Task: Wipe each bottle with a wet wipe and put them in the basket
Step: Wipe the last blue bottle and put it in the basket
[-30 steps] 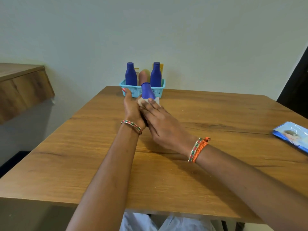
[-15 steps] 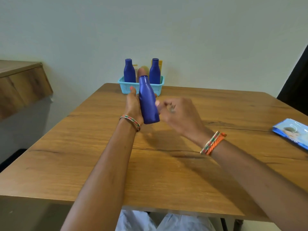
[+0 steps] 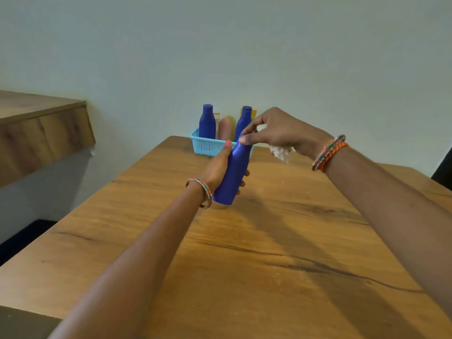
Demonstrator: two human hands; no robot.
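1. Head view: left hand [image 3: 218, 167] grips the blue bottle [image 3: 232, 172] round its body, tilted, neck toward the basket [image 3: 208, 146], base just above the table [image 3: 244, 253].
2. Right hand [image 3: 274, 132] pinches the bottle's cap end with thumb and forefinger; the wipe [image 3: 281, 151] is bunched under its other fingers.
3. Basket at the far table edge holds two upright blue bottles [image 3: 207, 122] plus others behind, not clearly told apart.
4. Handling, judged: rigid plastic, likely light; smooth and perhaps damp from wiping, so slippery. Best hold is round the wide body; the neck pinch suits steering only.
5. Change from half a second ago: right hand then sat beside the bottle's middle, blurred; it is now at the cap. Bottle leans further toward the basket. View has tipped up; the blue packet at the right is out of frame.
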